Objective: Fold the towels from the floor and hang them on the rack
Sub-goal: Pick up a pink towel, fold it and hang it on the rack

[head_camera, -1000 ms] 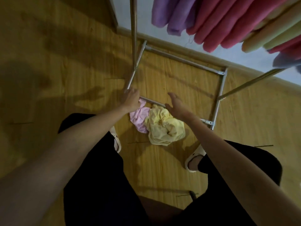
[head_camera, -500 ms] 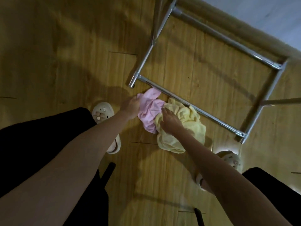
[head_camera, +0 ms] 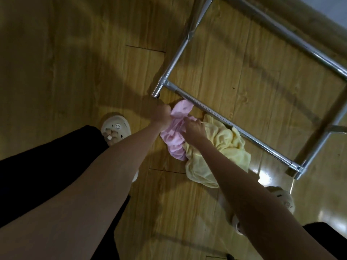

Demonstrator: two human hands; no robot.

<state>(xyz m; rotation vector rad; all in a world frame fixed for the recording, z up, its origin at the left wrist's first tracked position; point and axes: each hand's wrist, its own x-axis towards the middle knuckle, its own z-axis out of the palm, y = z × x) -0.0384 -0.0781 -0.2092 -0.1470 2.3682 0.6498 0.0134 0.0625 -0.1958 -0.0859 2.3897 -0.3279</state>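
The pink towel (head_camera: 175,136) lies crumpled on the wooden floor (head_camera: 75,62), just beside the near base bar of the metal rack (head_camera: 232,126). Its upper end touches or passes under that bar; which of the two cannot be told. Its long axis runs from that upper end by the bar down and slightly left toward the person, ending in a bunched lower edge.

The left hand (head_camera: 161,114) grips the towel's upper left edge, fingers curled into the cloth. The right hand (head_camera: 193,129) pinches the towel's right side, fingers bent down into the folds near where pink meets yellow.

The yellow towel (head_camera: 217,152) lies heaped directly to the right of the pink one, touching it and partly overlapping its lower right edge. It spreads from the rack bar toward the person, its far edge against or under the bar.

Only the rack's base frame shows: a rectangle of chrome tubes on the floor, with a corner joint near the left hand.

A light slipper (head_camera: 116,132) stands left of the towels; a second slipper (head_camera: 281,199) stands lower right, partly hidden by the right forearm. Dark trousers (head_camera: 37,166) cover both legs.
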